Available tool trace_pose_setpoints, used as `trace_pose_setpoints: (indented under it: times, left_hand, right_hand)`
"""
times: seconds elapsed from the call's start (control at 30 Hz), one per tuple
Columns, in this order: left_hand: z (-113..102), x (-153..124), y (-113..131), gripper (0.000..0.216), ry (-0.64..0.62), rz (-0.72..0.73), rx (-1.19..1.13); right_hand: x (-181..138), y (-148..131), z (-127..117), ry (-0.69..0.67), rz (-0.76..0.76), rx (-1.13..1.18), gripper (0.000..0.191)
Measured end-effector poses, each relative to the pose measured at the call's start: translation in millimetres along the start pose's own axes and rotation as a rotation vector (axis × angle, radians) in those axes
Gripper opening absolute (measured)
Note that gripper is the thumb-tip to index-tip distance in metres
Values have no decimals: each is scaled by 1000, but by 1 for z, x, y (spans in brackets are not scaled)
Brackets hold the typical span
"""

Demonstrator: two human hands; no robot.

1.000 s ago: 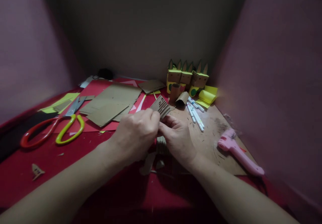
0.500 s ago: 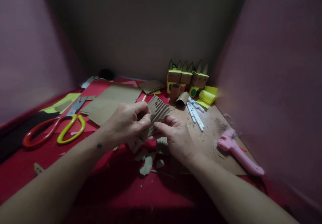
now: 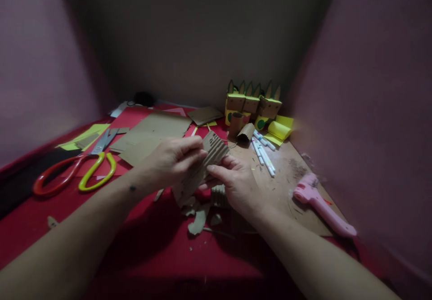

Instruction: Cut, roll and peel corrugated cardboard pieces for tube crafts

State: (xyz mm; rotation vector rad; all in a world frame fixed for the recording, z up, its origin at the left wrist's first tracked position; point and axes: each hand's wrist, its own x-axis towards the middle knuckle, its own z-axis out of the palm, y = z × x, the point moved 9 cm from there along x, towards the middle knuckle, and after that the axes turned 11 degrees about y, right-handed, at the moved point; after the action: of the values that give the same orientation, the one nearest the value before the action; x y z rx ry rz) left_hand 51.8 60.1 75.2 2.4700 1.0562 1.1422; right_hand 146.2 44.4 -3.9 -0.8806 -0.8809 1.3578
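- I see the corrugated cardboard piece [image 3: 195,178] held up above the middle of the desk [image 3: 162,255], tilted, with its far end highest.
- Left hand [image 3: 172,158]: fingers pinched on the piece's far upper edge.
- Right hand [image 3: 236,183]: fingers clamped on its right edge, thumb on top.
- My judgement: light and thin; stiff along the ridges, easily creased or torn across them. Best held lightly at the edges.
- Torn scraps [image 3: 199,221] lie just below; scissors [image 3: 77,169] left, glue gun [image 3: 320,205] right.
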Motion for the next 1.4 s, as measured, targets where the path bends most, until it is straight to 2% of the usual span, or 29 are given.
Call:
trace_pose_setpoints:
  times: [0.13,0.23,0.3,0.4,0.5,0.57,0.67,0.73,0.8,0.9,1.0,1.1,1.33,1.4]
  left_hand:
    - [-27,4,-19,32,82,-197,-78]
    - [-26,3,-18,31,65,-208,-74]
    - [-13,0,-12,28,17,-145,5]
    - [10,-6,-4,25,-6,10,248]
    - [19,-9,5,23,8,175,305]
    - [10,-8,4,23,24,169,260]
    - [-27,-1,-7,25,173,-23,147]
    - [-43,-2,-12,26,256,-131,43]
    - [-34,-3,-9,26,199,-112,82]
    - [2,-8,-4,24,10,24,285]
    - [22,-11,-3,22,-34,134,247]
    - [25,-13,-4,20,-50,197,154]
    - [25,-15,0,18,11,285,346]
    - [15,-11,-1,18,15,251,314]
  right_hand:
    - [3,2,-5,33,25,40,4]
    - [5,4,-6,41,36,63,5]
    - [4,5,-7,52,29,55,8]
    - [4,6,-6,35,20,26,10]
    - [4,9,-5,10,28,22,9]
    - [5,11,-7,24,43,35,9]
    - [8,14,-12,56,69,41,12]
    - [9,15,-13,73,77,38,14]
    - [9,14,-13,71,72,46,13]
    - [7,11,-7,25,43,48,13]
    - [4,8,-3,-25,14,36,11]
    - [3,8,-2,-43,5,37,10]
    - [4,11,-1,-58,17,11,10]
    - [6,11,-2,-46,23,9,9]
